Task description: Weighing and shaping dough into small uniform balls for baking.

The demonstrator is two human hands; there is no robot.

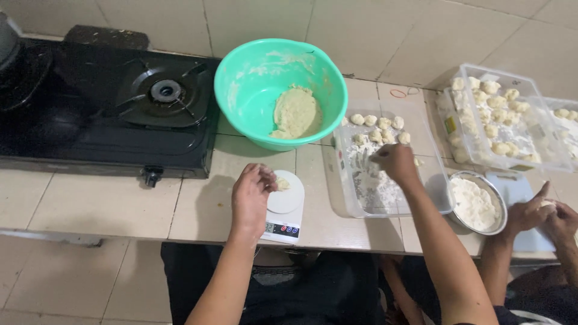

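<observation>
Working at a tiled counter (108,204), seated, arms reaching forward. Left hand (251,195) resting over the white scale (285,204), fingers curled loosely beside a small dough piece (282,183) lying on the round pan — touching it or just letting go, cannot tell which. Sitting on the pan presumably to be weighed, so each portion comes out even.

Right hand (394,161) hovering over the clear tray (343,180), fingertips pinched together, seemingly holding a dough ball — too small to be sure. Setting balls (380,127) in rows along the tray's far edge, filling from the back forward; the near part carrying only a dusting of flour, likely to keep dough from sticking.

Green bowl (280,90) standing just behind the scale, tilted toward the seat, a lump of dough (295,111) clinging to its inner wall — kept within easy reach of the left hand. Black stove (108,102) lying to the left, burner unlit.

To the right, a steel bowl (478,204) of flour sitting beside the tray, and more clear tubs (500,117) stacked with finished balls further back. Another person's hands (545,216) working together at the right edge, apparently rolling a piece.
</observation>
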